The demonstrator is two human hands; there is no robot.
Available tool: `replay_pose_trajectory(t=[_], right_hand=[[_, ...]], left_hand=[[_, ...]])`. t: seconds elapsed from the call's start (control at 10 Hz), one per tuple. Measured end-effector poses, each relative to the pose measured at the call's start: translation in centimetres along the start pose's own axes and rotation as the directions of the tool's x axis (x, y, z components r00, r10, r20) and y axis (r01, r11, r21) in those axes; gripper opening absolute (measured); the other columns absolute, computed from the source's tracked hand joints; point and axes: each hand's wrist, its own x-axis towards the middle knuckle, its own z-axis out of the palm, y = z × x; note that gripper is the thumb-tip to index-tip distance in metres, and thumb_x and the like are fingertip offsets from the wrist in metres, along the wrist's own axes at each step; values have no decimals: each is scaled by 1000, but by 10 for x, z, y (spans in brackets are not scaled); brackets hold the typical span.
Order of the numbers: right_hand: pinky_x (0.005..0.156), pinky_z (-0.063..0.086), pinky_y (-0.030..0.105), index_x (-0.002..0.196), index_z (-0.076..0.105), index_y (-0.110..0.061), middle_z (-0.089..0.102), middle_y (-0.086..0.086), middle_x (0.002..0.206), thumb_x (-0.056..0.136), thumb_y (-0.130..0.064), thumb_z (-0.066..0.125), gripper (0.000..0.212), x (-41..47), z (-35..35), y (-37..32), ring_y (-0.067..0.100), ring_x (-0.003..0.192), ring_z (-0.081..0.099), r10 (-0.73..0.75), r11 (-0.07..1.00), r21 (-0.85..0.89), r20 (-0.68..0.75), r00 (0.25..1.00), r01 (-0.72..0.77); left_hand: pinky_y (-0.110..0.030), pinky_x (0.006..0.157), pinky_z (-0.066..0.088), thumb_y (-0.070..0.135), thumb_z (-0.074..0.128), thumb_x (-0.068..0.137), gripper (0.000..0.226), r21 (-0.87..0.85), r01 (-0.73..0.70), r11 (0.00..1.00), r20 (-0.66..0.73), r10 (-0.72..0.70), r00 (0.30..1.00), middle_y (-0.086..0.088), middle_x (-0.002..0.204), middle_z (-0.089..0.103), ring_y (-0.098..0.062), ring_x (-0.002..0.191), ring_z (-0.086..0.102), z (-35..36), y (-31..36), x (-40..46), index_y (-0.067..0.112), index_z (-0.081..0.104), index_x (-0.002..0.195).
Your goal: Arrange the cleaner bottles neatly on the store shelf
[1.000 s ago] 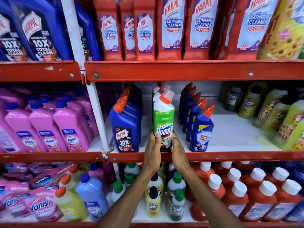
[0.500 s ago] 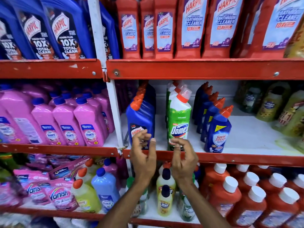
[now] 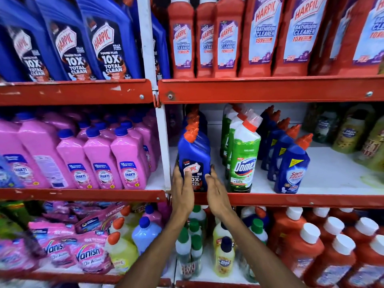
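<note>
Blue Harpic bottle point(image 3: 194, 161) stands upright at front of middle shelf point(image 3: 270, 199), heading a row of like bottles, just right of the white upright post point(image 3: 164, 146). Left hand point(image 3: 181, 190) cups its left side, thumb across the label; right hand point(image 3: 216, 187) presses its right side, fingers point(image 3: 213, 170) on the bottle edge. Both hands hold the bottle between them. Green Domex bottle point(image 3: 244, 161) stands just beside to the right; Sani Fresh bottle point(image 3: 291, 167) beyond.
</note>
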Motion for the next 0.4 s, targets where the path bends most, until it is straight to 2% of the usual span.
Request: replay_pose_trajectory(t=[0.1, 0.2, 0.3, 0.4], right_hand=[[122, 33, 40, 160, 27, -25, 38, -1, 165, 89, -57, 25, 78, -3, 7, -5, 13, 145, 43, 18, 1000, -6, -36, 999, -18], [122, 34, 42, 159, 29, -25, 38, -1, 165, 86, -59, 24, 81, 4, 5, 1, 14, 145, 44, 22, 1000, -1, -38, 999, -22], [119, 37, 41, 158, 32, -27, 44, 1, 161, 87, -61, 23, 79, 9, 5, 0, 15, 141, 48, 35, 999, -2, -32, 999, -35], [102, 35, 1, 154, 43, -18, 51, -9, 147, 103, -42, 33, 57, 1, 0, -5, 6, 129, 51, -17, 999, 32, -195, 981, 23]], left_hand=[[-52, 120, 41, 76, 30, 86, 86, 0, 16, 1000, 27, -16, 1000, -5, 155, 52, -23, 141, 52, -8, -11, 6, 26, 35, 156], [-53, 122, 38, 79, 28, 85, 90, 28, 7, 1000, 54, -8, 998, -5, 159, 48, -23, 145, 48, -7, -14, 6, 27, 32, 158], [-46, 123, 37, 78, 31, 89, 88, 69, 0, 998, 104, -8, 995, -3, 163, 44, -19, 145, 46, -9, -3, 5, 25, 29, 159], [-23, 114, 33, 51, 44, 105, 66, 131, -58, 990, 78, 48, 996, -5, 160, 44, -13, 138, 47, -13, 3, 0, 17, 28, 160]])
